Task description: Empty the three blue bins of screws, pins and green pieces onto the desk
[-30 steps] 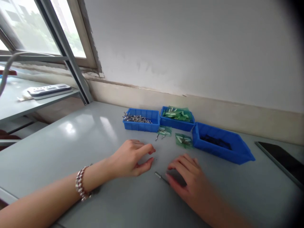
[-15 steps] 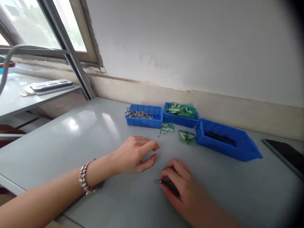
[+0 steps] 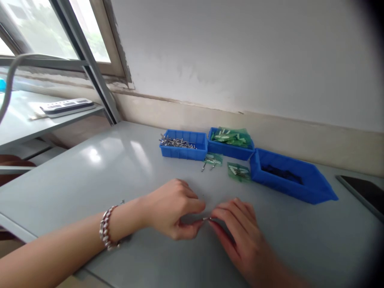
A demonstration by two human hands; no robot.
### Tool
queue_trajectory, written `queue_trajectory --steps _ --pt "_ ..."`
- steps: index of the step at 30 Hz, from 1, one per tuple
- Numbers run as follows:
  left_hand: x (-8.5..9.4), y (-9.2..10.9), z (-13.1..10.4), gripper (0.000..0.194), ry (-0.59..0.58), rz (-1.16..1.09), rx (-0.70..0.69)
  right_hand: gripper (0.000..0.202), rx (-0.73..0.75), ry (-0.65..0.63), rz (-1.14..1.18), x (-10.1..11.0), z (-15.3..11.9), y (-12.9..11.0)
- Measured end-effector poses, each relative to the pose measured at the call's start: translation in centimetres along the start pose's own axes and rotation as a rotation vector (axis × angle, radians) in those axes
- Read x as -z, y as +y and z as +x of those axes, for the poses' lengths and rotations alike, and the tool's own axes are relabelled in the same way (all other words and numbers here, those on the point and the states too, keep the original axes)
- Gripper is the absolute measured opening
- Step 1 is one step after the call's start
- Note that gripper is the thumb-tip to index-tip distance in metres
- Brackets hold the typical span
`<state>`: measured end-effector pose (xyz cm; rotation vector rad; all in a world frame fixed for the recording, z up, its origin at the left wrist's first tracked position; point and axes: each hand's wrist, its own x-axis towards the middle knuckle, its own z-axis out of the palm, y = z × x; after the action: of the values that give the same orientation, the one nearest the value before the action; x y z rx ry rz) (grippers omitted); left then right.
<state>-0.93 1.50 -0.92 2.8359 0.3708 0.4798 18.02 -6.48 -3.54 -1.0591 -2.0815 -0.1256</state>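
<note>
A slim silver metal rod bridges the fingertips of both hands, low over the grey table. My right hand is closed in a pinch on its right end; whatever else lies inside that hand is hidden. From the left, my left hand has its thumb against the rod's other end, with the index finger curled just above, and it appears closed on the tip. Beyond the hands lie two small green bags of metal and white pieces, the left bag and the right bag. Loose metal pins stick out by the left bag.
Along the wall stand a blue bin of metal pins, a blue bin of green bags and a blue bin with dark pieces. A phone-like dark slab lies far right. A power strip rests on the left shelf.
My left hand has moved right and nearer, bringing its fingertips to the metal rod. My right hand has turned slightly, and the dark part seen in it before is now hidden.
</note>
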Motion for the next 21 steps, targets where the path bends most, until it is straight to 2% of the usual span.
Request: queue_trajectory --steps 13,17,21 --pt "-0.13 0.41 0.21 0.014 -0.072 -0.016 -0.013 0.011 -0.022 0.031 0.046 0.06 0.3 -0.35" --pt "-0.08 0.34 0.38 0.015 -0.043 -0.005 -0.086 0.015 -0.04 0.022 0.049 0.32 0.39 -0.42" --pt "-0.12 0.41 0.44 0.013 -0.043 0.003 -0.083 0.016 -0.039 -0.021 0.015 0.24 0.16 -0.29"
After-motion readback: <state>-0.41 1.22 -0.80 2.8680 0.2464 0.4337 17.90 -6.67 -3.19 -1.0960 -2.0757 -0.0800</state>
